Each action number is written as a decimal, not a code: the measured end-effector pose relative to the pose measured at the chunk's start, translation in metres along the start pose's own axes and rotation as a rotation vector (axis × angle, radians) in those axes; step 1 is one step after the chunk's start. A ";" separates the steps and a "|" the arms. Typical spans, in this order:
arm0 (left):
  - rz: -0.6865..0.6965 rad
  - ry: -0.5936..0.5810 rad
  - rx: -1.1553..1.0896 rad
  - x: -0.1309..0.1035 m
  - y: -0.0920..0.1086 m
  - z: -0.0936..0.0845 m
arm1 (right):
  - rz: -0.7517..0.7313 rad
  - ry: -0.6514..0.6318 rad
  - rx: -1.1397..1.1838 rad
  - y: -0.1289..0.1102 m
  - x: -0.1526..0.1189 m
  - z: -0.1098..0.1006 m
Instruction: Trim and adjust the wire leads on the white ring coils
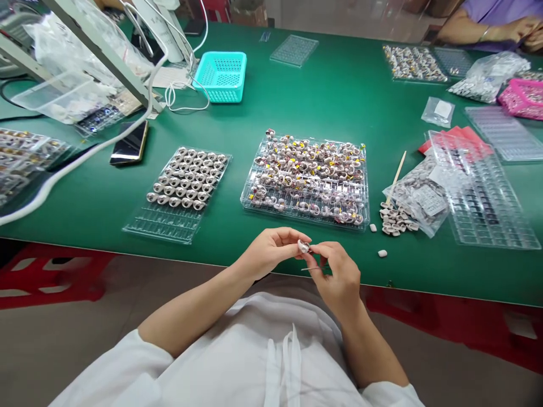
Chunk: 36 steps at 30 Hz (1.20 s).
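Just over the table's front edge, my left hand (275, 249) pinches a small pale shell part (303, 246) between thumb and fingertips. My right hand (337, 274) is closed at the other side of that part, its fingertips touching it. A thin metallic tool (309, 269) pokes out from the right fingers; most of it is hidden. Beyond my hands sits a clear tray (305, 213) filled with ring-like pale parts bearing yellow and dark bits. To its left, another clear tray (163, 223) carries neat rows of pale shell parts (186, 180).
Loose pale pieces (394, 219), a wooden stick (396, 175), a plastic bag (424, 195) and clear trays (487, 198) lie at right. A phone (130, 142), a white cable (85, 150) and a turquoise basket (221, 76) are at left. Another person's hands (524, 34) work far right.
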<state>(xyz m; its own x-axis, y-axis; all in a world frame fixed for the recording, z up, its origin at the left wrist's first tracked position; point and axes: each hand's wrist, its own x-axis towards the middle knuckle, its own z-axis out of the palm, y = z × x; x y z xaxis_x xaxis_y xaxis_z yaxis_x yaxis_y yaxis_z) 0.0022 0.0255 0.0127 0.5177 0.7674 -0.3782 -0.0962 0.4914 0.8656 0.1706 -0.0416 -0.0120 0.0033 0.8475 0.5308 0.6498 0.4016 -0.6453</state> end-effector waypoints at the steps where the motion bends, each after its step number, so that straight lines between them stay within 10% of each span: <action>1: -0.003 -0.009 0.009 0.000 0.000 0.000 | -0.002 -0.013 -0.008 0.001 0.000 -0.001; 7: 0.086 0.028 0.319 -0.005 0.003 -0.001 | 0.035 -0.110 0.018 0.002 0.004 -0.010; 17: 0.593 0.129 0.843 -0.008 -0.013 0.000 | 0.514 -0.254 0.400 0.001 0.008 -0.015; 36: 0.355 0.046 0.535 -0.005 -0.017 -0.001 | 0.712 -0.071 0.647 -0.009 -0.003 0.004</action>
<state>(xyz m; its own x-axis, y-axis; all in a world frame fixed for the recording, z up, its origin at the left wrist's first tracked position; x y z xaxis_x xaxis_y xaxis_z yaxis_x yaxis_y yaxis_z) -0.0001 0.0133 -0.0006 0.4942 0.8683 -0.0417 0.1883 -0.0601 0.9803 0.1616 -0.0469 -0.0099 0.1747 0.9770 -0.1225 -0.0313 -0.1189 -0.9924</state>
